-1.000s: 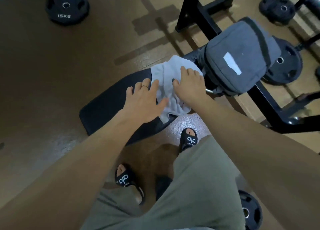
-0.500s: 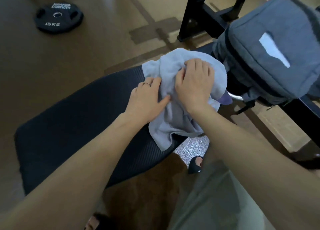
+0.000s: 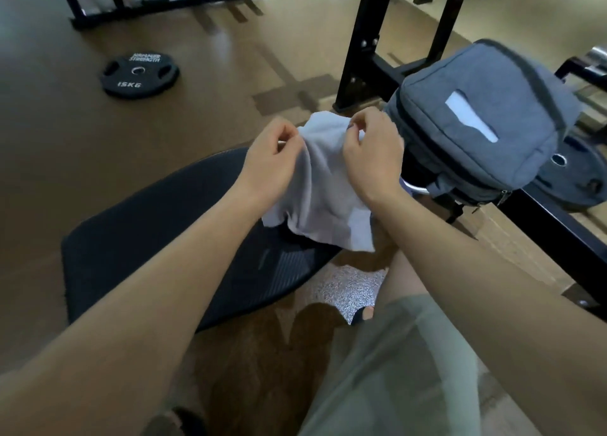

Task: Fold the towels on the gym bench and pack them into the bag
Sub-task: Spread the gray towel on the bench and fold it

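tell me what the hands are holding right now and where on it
Both hands hold the towel by its top edge: the left hand pinches the left end, the right hand the right end. The rest hangs down onto the bench.

Dim indoor light, warm brown cast overall. Brightest patch is the far floor (image 3: 512, 12) at top right, pale and washed out; light seems to come from that side. Soft sheen on the floor near the weight plate (image 3: 140, 75), whose white lettering reads clearly. Shadow pools under the bench (image 3: 138, 258) and around my feet. Strong wide-angle bend: the rack uprights (image 3: 368, 41) lean and my forearms balloon toward the bottom corners. My shorts (image 3: 404, 370) are smeared and soft. The towel (image 3: 323, 186) looks slightly blurred, with faint fold shading.
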A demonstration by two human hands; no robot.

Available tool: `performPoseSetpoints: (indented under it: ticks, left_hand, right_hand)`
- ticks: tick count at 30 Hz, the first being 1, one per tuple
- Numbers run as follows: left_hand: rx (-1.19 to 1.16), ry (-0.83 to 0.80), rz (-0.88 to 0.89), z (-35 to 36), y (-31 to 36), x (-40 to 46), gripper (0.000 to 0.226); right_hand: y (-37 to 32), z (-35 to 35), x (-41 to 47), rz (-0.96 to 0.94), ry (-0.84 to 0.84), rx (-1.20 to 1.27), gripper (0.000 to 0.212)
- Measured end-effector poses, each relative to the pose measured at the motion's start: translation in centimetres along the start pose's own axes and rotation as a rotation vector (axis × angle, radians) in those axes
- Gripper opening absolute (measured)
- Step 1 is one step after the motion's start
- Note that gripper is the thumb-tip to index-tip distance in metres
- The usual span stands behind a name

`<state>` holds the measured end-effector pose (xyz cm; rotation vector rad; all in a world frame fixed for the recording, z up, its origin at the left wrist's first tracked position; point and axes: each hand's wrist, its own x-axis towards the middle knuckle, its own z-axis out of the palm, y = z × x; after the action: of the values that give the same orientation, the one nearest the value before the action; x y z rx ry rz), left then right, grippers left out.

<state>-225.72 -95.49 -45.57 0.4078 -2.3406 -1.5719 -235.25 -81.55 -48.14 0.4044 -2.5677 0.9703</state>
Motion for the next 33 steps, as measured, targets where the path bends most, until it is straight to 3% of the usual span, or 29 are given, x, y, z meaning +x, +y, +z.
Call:
performPoseSetpoints:
  ticks: [5,8,10,14,21,23,27,31,33]
  left_hand:
    - [-0.061,0.029,-0.007,-0.3,2.6,-1.6,0.01]
    - [-0.098,0.01,-0.104,-0.7,2.4,-2.7,0.01]
    - [-0.139,-0.019,-0.215,-0.7,2.1,-3.8,0.009]
    - [-0.293,-0.18,-0.521,-0.9,1.4,-5.9,0.013]
    - [-0.592,-0.191,-0.639,-0.7,0.7,-7.2,0.008]
    - [-0.697,-0.106,-0.627,-0.6,1.1,-7.1,0.004]
    - [-0.842,0.048,-0.592,-1.5,1.7,-6.7,0.018]
    - [-0.87,-0.002,-0.602,-4.1,1.3,-5.4,0.039]
    - [-0.869,-0.034,-0.686,-5.6,0.9,-4.6,0.032]
  right_hand:
    - [1.6,-3.0,-1.5,0.213,-0.068,-0.002,0.034]
    - [2.8,-3.8,-2.2,0.473,-0.291,0.018,0.052]
    - [3.2,-4.1,-2.8,0.575,-0.383,0.162,0.046]
    - [3.8,-4.7,-3.7,0.614,-0.193,0.334,0.026]
    - [2.2,-6.8,-1.9,0.589,-0.033,0.6,0.031]
    - [0.7,-7.6,-1.0,0.509,0.016,0.639,0.03]
    - [-3.9,-8.4,0.5,0.272,0.037,0.686,0.027]
    - [-8.4,-7.8,1.3,0.121,0.004,0.737,0.032]
    - [-10.0,-7.4,1.6,0.102,0.004,0.75,0.032]
